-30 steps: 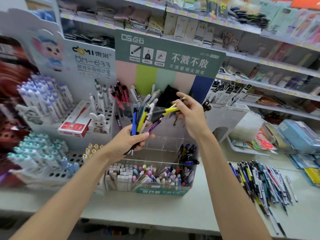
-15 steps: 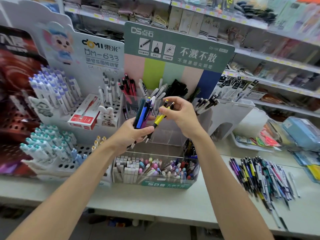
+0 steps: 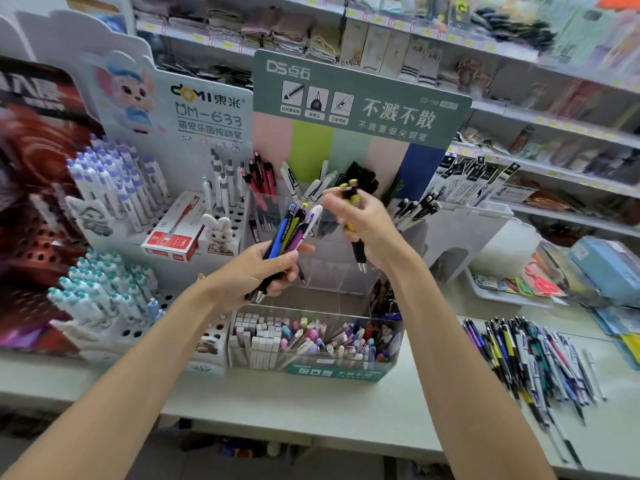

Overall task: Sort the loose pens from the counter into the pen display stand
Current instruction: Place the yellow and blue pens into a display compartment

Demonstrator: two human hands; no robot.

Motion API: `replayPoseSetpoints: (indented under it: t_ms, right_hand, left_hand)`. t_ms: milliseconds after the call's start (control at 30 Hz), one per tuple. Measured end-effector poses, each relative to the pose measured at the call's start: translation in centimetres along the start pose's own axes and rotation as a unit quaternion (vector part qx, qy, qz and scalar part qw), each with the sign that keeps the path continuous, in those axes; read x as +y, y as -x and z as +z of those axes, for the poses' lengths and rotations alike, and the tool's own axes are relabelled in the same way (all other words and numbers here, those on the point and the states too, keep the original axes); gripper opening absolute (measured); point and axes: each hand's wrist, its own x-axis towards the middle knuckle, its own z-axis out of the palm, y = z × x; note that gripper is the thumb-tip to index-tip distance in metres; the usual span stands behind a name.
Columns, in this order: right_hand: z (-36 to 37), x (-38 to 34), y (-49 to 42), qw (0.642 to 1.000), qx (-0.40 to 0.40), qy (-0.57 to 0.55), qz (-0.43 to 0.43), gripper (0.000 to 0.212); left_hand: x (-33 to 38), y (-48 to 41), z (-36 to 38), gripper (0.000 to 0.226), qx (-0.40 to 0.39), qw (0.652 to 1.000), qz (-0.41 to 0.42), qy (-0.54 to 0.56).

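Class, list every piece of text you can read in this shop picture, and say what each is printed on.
"DS点石": green header card
"不溅不散": same card
"DOMI 東米": white display board
"DM-633": same board
"DANCE": sock pack on shelf
Too blurred: red box print, shelf price tags

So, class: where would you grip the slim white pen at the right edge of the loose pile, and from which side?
Probably mid-barrel, from above and its right: the slim white pen lies flat on the pale counter, bare on that side, the heap of loose pens crowding its left.
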Motion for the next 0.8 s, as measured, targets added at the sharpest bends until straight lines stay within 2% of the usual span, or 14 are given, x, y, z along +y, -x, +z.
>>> replayPoseSetpoints:
  t_ms: [100, 200, 300, 367, 433, 500, 667, 800]
  right_hand:
    - [0.9, -0.3, -0.2, 0.995, -0.081, 0.040, 0.034, 0.010]
    - [1.0, -0.1, -0.5, 0.994, -0.084, 0.055, 0.051, 0.009]
    - [1.2, 0.0, -0.6, 0.988, -0.096, 0.109, 0.049, 0.010]
    - [1.3, -0.2, -0.7, 0.995, -0.034, 0.080, 0.040, 0.011]
    - [1.1, -0.5, -1.1, 0.998, 0.058, -0.023, 0.025, 0.011]
    - [0.6, -0.3, -1.6, 0.991, 0.113, -0.070, -0.007, 0.015]
    - [-0.3, 1.5, -1.6, 0.945, 0.225, -0.233, -0.051, 0.008]
    - [0.3, 4.0, -0.9, 0.935, 0.281, -0.205, -0.071, 0.015]
  left_hand:
    - [0.3, -0.1, -0.2, 0.046, -0.025, 1.000, -0.013, 0.009]
    - [0.1, -0.2, -0.1, 0.040, -0.006, 1.000, -0.019, -0.015]
    - [0.2, -0.3, 0.2, 0.024, 0.007, 0.999, -0.019, -0.045]
    - [0.2, -0.3, 0.4, 0.015, 0.012, 0.999, -0.014, -0.048]
    - [0.0, -0.3, 0.4, 0.013, 0.022, 0.998, -0.010, -0.051]
    - [-0.4, -0.4, 0.2, 0.014, 0.043, 0.998, -0.007, -0.044]
    - [-1.5, -0.9, -0.3, 0.010, 0.113, 0.992, 0.004, -0.054]
    - [-2.3, -1.7, -0.5, 0.021, 0.166, 0.986, 0.017, 0.006]
